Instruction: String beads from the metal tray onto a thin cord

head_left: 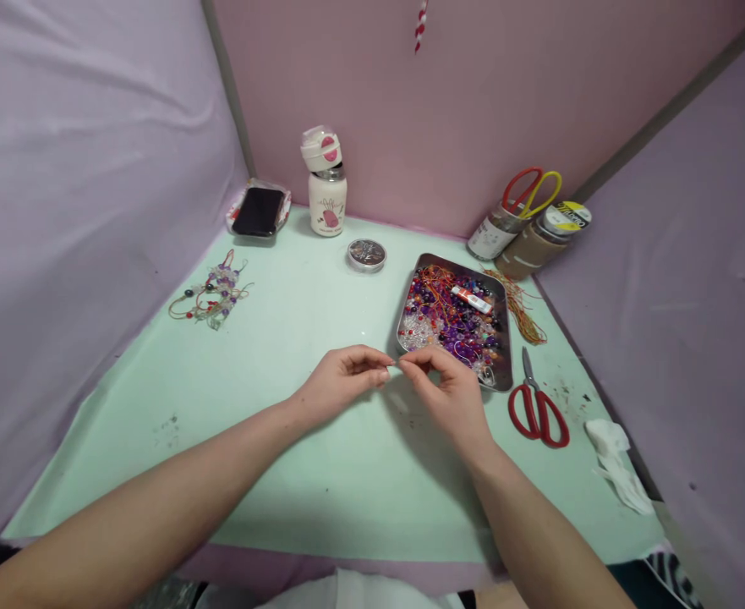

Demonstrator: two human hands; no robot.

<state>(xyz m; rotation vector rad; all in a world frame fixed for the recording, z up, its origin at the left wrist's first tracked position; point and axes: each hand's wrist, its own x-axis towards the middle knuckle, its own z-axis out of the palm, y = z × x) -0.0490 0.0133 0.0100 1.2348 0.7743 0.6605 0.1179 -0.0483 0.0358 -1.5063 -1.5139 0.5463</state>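
Fingertip to fingertip, my left hand (345, 378) and my right hand (446, 391) meet above the pale green tabletop. Each has thumb and forefinger closed in a pinch. Whatever lies between the tips is too small to name. Just behind my right hand stands a metal tray (506, 355) of purple, clear, red and dark beads, with orange cord tangled among them. On the beads rests a small red-and-white tube (472, 299). Red-handled scissors (539, 406) lie right of my right hand, blades pointing away.
Finished-looking beaded strings (213, 296) lie at the left. Farther back are a phone (259, 211), a white bottle (327, 203), a round case (366, 254), a jar with scissors (491, 238), and a brown jar (530, 249). Cord (524, 317) and crumpled tissue (619, 465) sit right.
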